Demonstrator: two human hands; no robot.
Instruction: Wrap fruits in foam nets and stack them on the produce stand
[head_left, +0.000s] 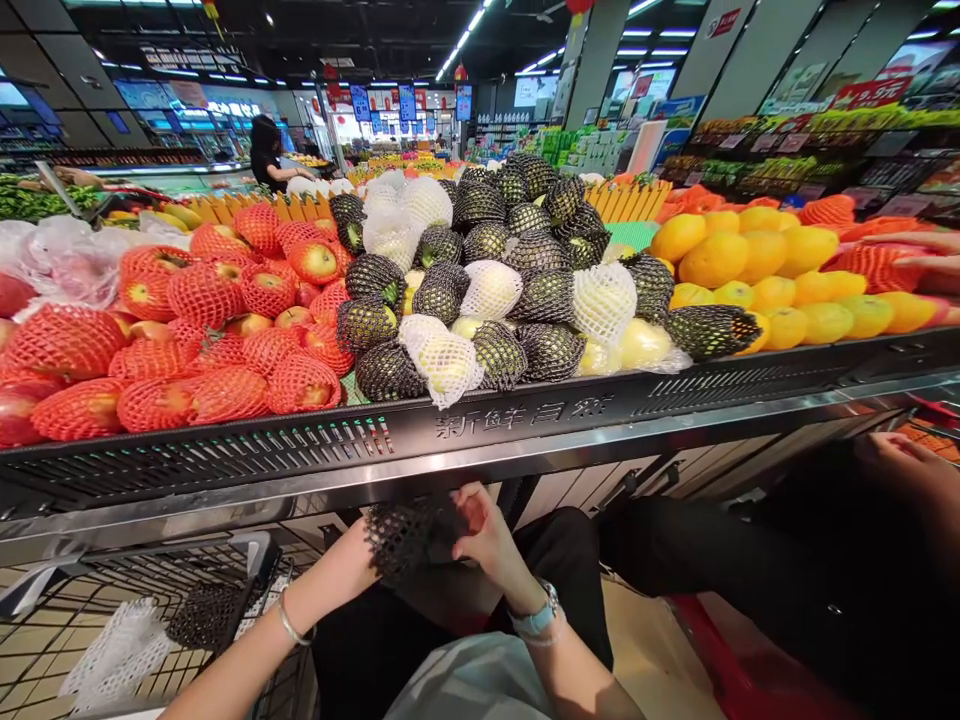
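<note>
A black net [401, 540] is bunched around the left hand [366, 548], low at the centre, just in front of a fruit stand. The mesh hides those fingers, so whether the left grip is open or closed cannot be told. Beside the net, the right hand [484, 535] has its grip open, thumb and fingers curved apart. A bracelet circles the left wrist, a pale blue watch [537, 612] the right.

Lower left, a wire cart [259, 560] holds a white net [120, 645] and another dark net [202, 615].

Above the hands, raised Chinese characters on the stand's black rim [420, 440] read "新鲜自然", fresh and natural. Behind it sit apples [217, 295] in red nets on the left, green and yellow fruit [544, 295] in black or white nets in the middle, and bare orange-yellow fruit [720, 258] on the right.

At far right, another person's hand [919, 255] is beside red-netted fruit. Upper right, a red sign [874, 93] shows "9.9元"; smaller writing farther back is too small to read
</note>
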